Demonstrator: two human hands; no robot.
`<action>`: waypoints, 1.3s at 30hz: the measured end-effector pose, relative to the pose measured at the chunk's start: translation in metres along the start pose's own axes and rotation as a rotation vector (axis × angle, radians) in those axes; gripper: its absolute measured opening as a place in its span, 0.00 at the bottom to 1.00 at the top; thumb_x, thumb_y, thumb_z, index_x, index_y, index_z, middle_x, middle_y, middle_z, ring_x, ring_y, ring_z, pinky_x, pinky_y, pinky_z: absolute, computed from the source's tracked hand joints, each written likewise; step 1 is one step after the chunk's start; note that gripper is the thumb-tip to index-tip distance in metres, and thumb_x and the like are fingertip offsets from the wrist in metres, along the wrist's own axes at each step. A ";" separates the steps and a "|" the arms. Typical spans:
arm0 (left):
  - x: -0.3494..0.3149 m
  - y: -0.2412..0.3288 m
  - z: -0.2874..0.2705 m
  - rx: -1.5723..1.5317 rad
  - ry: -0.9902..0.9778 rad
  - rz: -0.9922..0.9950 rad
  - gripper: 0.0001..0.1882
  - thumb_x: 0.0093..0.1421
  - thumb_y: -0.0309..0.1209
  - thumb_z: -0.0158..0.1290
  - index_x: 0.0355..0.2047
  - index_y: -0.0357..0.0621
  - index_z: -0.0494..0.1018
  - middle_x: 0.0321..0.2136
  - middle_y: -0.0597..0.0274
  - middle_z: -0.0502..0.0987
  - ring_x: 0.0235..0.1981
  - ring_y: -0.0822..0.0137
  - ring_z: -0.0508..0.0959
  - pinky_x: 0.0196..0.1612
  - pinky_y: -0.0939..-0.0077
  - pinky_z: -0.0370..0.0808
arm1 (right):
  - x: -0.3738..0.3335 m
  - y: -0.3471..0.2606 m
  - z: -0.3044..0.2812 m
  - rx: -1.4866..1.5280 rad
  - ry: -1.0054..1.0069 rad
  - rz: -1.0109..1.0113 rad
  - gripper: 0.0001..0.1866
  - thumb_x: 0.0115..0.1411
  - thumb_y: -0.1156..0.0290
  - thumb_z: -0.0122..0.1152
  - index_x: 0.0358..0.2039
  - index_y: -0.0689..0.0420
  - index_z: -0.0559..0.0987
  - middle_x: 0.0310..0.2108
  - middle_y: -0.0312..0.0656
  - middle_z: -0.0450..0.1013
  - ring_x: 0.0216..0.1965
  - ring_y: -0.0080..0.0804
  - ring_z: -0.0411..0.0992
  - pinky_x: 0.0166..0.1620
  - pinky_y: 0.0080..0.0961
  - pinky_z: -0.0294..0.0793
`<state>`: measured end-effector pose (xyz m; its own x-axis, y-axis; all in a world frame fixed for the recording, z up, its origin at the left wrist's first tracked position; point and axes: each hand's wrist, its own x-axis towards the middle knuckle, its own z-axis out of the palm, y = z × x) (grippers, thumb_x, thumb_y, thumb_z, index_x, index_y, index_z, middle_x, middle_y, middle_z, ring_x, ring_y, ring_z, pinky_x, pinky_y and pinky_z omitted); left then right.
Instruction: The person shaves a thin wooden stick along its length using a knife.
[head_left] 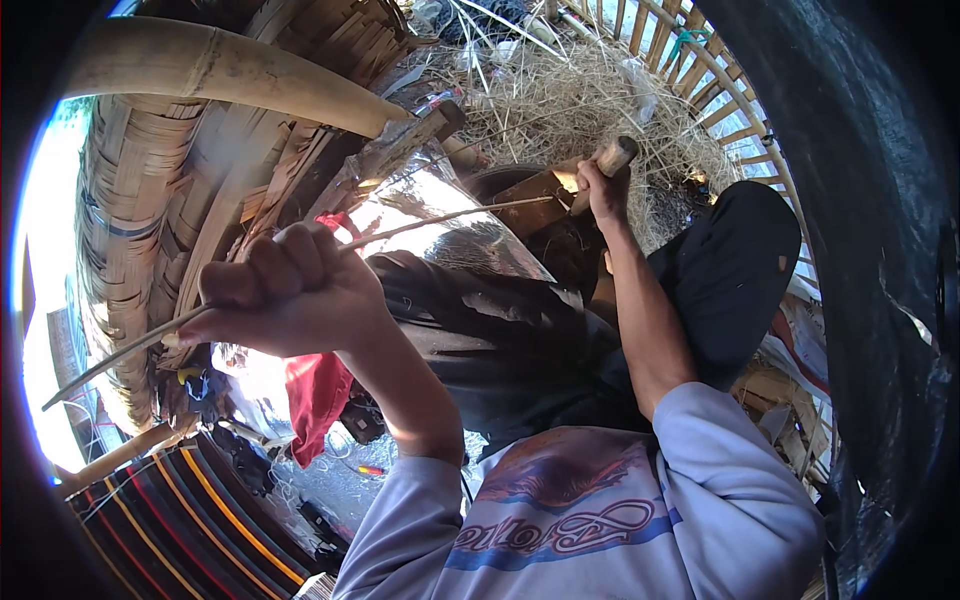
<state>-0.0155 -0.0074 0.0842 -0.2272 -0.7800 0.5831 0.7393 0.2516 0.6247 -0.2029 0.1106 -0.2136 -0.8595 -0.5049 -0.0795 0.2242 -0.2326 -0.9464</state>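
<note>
My left hand (295,290) is closed in a fist around a long thin stick (440,220), which looks like a split bamboo or cane strip. One end of the stick sticks out at the lower left; the other reaches right, close to the tool by my right hand. My right hand (606,195) is wrapped round a tool with a thick, round wooden handle (617,153). The working part of this tool is partly hidden by my fingers and shadow, so its exact kind is unclear. Beside it lies a brown flat piece (525,190), over a dark round container.
A thick bamboo pole (240,70) and woven bamboo panels (115,240) stand at the left. Straw and shavings (560,100) cover the ground ahead, bounded by a slatted bamboo fence (715,75). A red cloth (318,400) and striped fabric (190,520) lie at the lower left.
</note>
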 end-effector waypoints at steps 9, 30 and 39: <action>-0.021 0.020 -0.016 -0.054 -0.084 0.016 0.28 0.64 0.60 0.29 0.17 0.54 0.47 0.09 0.75 0.42 0.11 0.81 0.39 0.13 0.82 0.39 | -0.003 -0.007 0.008 -0.078 -0.081 -0.001 0.06 0.49 0.77 0.58 0.23 0.58 0.70 0.16 0.34 0.66 0.16 0.21 0.65 0.22 0.22 0.66; -0.037 0.020 -0.014 -0.259 -0.020 -0.026 0.28 0.64 0.60 0.30 0.18 0.53 0.47 0.09 0.75 0.42 0.12 0.80 0.39 0.14 0.81 0.37 | -0.062 0.004 0.000 -0.312 -0.260 -0.187 0.07 0.44 0.73 0.61 0.19 0.55 0.70 0.17 0.31 0.63 0.22 0.19 0.61 0.27 0.22 0.60; -0.037 0.019 -0.008 -0.150 0.035 -0.028 0.29 0.65 0.59 0.31 0.16 0.53 0.45 0.11 0.74 0.40 0.13 0.79 0.39 0.14 0.80 0.38 | -0.068 0.005 -0.020 -0.236 -0.124 -0.021 0.06 0.42 0.76 0.60 0.21 0.56 0.72 0.22 0.32 0.68 0.28 0.21 0.65 0.32 0.23 0.64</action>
<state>0.0120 0.0213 0.0700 -0.2287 -0.8058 0.5463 0.8197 0.1433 0.5545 -0.1528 0.1600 -0.2189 -0.7966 -0.6035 -0.0335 0.0810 -0.0517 -0.9954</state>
